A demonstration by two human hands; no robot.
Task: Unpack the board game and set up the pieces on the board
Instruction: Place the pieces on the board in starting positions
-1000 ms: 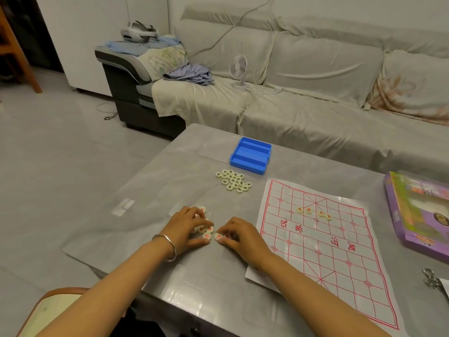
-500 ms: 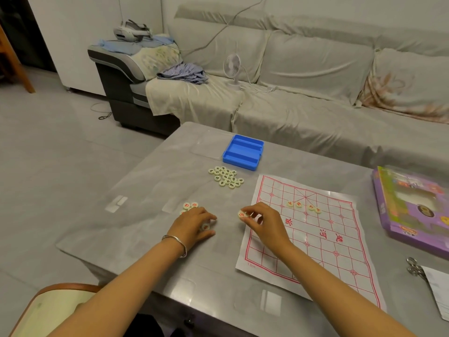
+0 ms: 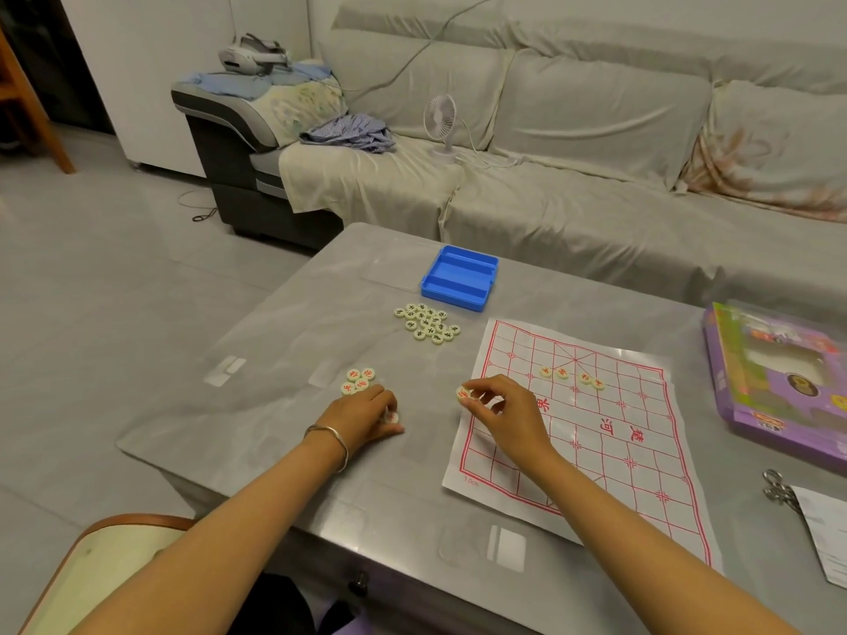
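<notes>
A grey table [image 3: 256,405] stands before a covered sofa [image 3: 596,199]; on it lies a paper board [image 3: 609,456] printed with a red grid. The right hand [image 3: 508,414] pinches one red-marked disc [image 3: 463,393] between thumb and forefinger tips, just at the board's left edge. A row of four discs [image 3: 570,378] sits on the board, beyond and to the right of those fingers. The left hand [image 3: 366,412] lies palm down on the table, fingers curled; a partly hidden disc [image 3: 392,418] shows beneath them, but whether it is gripped cannot be told. The spare red discs [image 3: 359,380] lie just beyond its fingertips, with the dark-marked pile [image 3: 428,324] and blue tray [image 3: 459,278] farther out. Judgement: the discs appear small, light, rigid and smooth, likely to skid on the glossy top, and are best taken by the rim with two fingertips. The board is a thin, creased sheet, apt to shift if a hand drags across it.
</notes>
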